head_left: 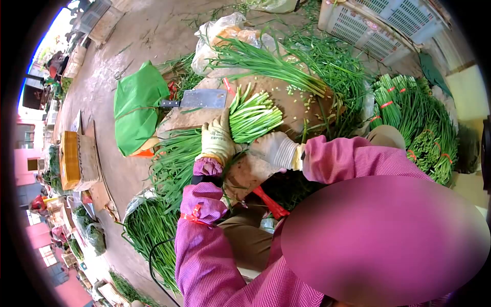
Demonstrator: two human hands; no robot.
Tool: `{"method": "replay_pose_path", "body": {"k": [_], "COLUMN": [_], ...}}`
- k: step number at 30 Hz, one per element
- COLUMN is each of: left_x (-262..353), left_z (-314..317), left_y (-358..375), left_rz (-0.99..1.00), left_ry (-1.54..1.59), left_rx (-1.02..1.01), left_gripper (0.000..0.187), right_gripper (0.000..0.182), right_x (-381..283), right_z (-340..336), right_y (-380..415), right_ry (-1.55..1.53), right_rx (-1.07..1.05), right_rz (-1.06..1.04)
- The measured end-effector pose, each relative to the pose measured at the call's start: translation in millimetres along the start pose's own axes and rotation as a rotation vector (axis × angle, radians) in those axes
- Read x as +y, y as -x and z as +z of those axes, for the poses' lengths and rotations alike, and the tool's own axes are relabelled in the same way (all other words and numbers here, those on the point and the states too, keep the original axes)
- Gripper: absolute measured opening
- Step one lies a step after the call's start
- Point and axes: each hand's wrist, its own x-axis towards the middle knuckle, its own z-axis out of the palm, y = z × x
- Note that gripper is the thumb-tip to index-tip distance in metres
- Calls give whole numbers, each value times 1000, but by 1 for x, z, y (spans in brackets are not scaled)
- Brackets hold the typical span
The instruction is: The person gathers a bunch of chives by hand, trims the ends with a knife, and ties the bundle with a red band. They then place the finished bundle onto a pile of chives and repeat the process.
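Observation:
A bunch of garlic chives [255, 117] lies across the board in front of me, its pale cut ends to the right and its long leaves [179, 153] trailing left. My left hand [217, 137], in a cream work glove, is wrapped round the middle of the bunch. Against its near side presses my right hand [273, 149], in a whitish knit glove, with its fingers curled in and partly hidden. Just beyond the left hand, a cleaver [203, 98] lies flat with its black handle to the left. A loose sheaf of chives [276, 69] rests behind the bunch.
A green bag [137, 110] stands left of the cleaver. Tied chive bundles [427, 133] with red bands are piled at the right. Plastic crates [365, 30] stand at the back right. More chives fill a bag [148, 240] at lower left. A red strap [271, 203] hangs by my lap.

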Motion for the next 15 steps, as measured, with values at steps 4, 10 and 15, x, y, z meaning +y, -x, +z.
{"method": "replay_pose_path", "body": {"k": [4,10,15], "left_x": [2,9,29], "left_z": [-1,43,15], "left_y": [5,5,15], "left_rz": [-38,-102,-108], "left_ry": [56,-197,-128], "left_rx": [-90,79,91], "left_gripper": [127,126,124], "right_gripper": [21,22,33], "right_x": [13,8,54], "right_z": [-5,-37,-32], "right_y": [-18,-25,-70], "right_ry": [-774,-594,-327], "right_rx": [312,-22,102], "right_rz": [132,179,30]}}
